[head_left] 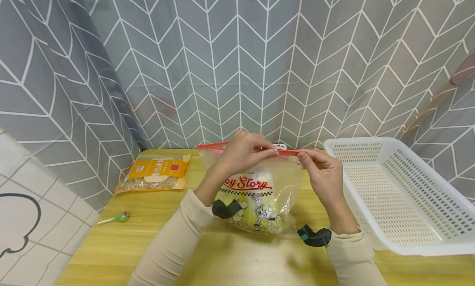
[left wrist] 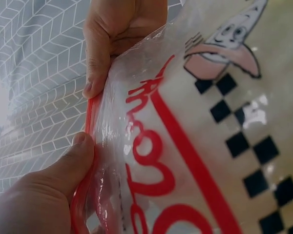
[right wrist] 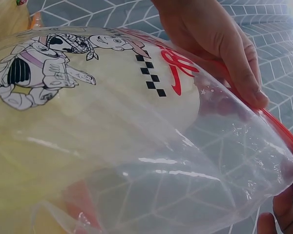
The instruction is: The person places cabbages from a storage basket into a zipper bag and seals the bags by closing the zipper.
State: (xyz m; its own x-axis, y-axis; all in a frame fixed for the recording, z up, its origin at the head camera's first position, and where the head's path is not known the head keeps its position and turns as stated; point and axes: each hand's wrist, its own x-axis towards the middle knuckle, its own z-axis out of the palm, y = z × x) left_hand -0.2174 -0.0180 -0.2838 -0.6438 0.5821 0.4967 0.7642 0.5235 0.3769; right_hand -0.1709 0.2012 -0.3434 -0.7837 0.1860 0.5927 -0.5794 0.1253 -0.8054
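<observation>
A clear zip bag [head_left: 293,187] with a red zip strip and Toy Story print stands upright at the table's back, something pale yellow inside. My left hand [head_left: 241,154] pinches the red strip near the middle of the bag's top edge. At the right end of that edge, my right hand [head_left: 326,176] pinches the strip between thumb and fingers. Left of my left hand, the two red edges stand apart. The left wrist view has both thumbs [left wrist: 71,165] along the strip. In the right wrist view, the bag's right side [right wrist: 224,161] is loose, wrinkled film.
On the left lies a yellow-orange packet of grain [head_left: 156,172]. A lollipop [head_left: 120,216] with a green wrapper is in front of it. A white plastic basket [head_left: 419,249] stands at the right. Behind the wooden table [head_left: 230,265] hangs a grey patterned curtain [head_left: 256,63].
</observation>
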